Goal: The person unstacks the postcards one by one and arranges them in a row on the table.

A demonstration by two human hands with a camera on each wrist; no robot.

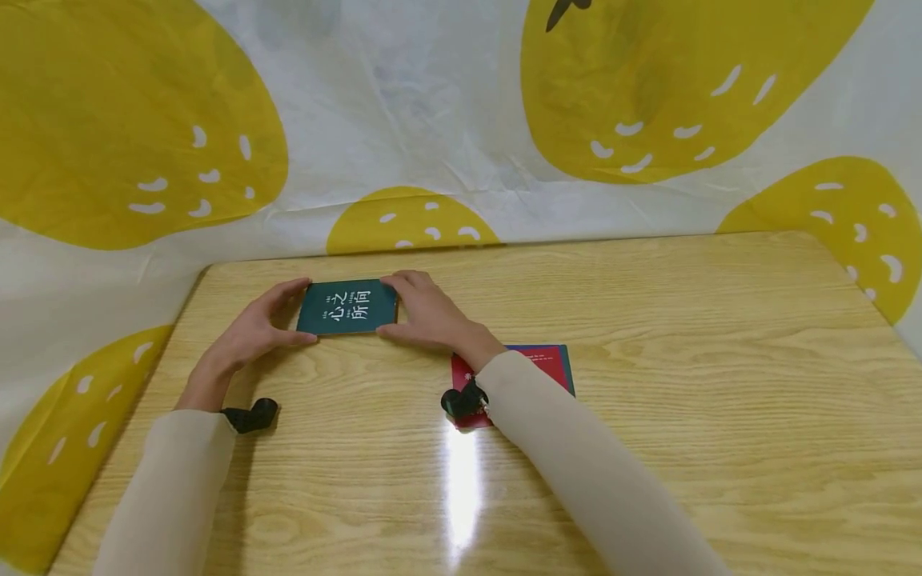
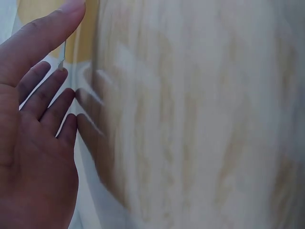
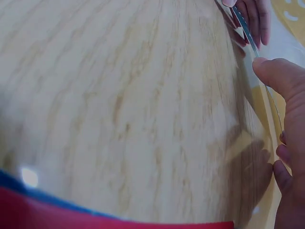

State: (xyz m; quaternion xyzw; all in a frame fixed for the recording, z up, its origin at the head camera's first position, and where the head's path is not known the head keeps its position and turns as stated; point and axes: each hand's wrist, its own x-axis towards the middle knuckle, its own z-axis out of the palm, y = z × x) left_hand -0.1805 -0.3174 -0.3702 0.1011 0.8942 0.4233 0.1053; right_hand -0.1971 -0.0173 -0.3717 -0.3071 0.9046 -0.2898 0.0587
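A dark teal card (image 1: 313, 308) with white Chinese characters lies face up between both hands, near the far left of the table. My left hand (image 1: 248, 330) holds its left end, thumb on the near edge and fingers on the far edge. The right hand (image 1: 432, 314) grips the opposite end in the same way. In the right wrist view the card (image 3: 245, 29) appears nearly edge-on as a thin, slightly bowed strip, a little above the tabletop. Only a sliver of it shows by the left hand (image 2: 40, 129) in the left wrist view.
Red and blue-green cards (image 1: 543, 364) lie overlapped on the wooden table (image 1: 691, 336), partly hidden under the right forearm. Black wrist cameras sit on both wrists. Behind the table hangs a white cloth (image 1: 403, 104) with yellow fruit shapes.
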